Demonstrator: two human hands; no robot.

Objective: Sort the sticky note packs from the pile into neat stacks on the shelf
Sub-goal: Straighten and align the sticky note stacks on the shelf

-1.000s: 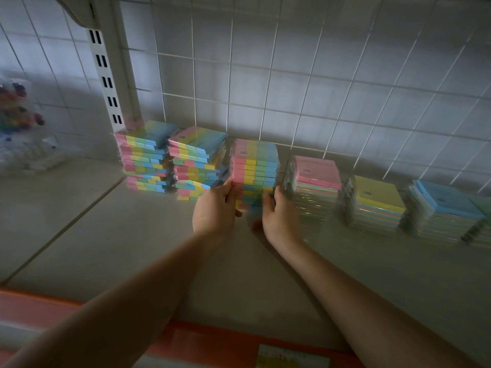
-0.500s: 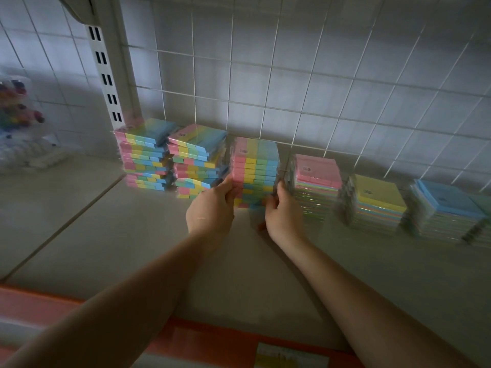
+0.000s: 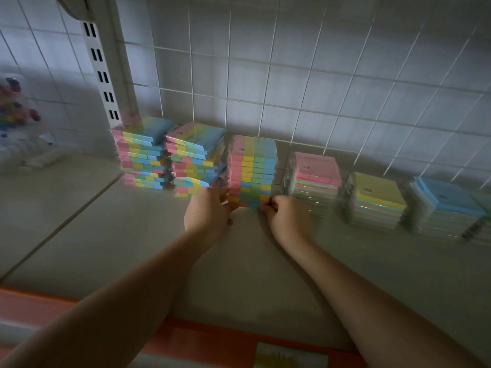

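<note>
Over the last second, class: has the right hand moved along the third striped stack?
Yes. The right hand has slid down the third striped stack, from its side to its bottom corner by the shelf.

Looks like a stationery shop: wire grid backing [image 3: 292,83], slotted shelf upright [image 3: 99,73], wrapped sticky note stacks [image 3: 252,168], orange shelf-edge strip [image 3: 212,338] at bottom.

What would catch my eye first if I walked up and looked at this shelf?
Probably the row of pastel sticky note stacks along the wire grid at the back. Both hands meet at the third striped stack, the left hand and right hand at its bottom corners. An orange shelf edge runs nearest you.
</note>
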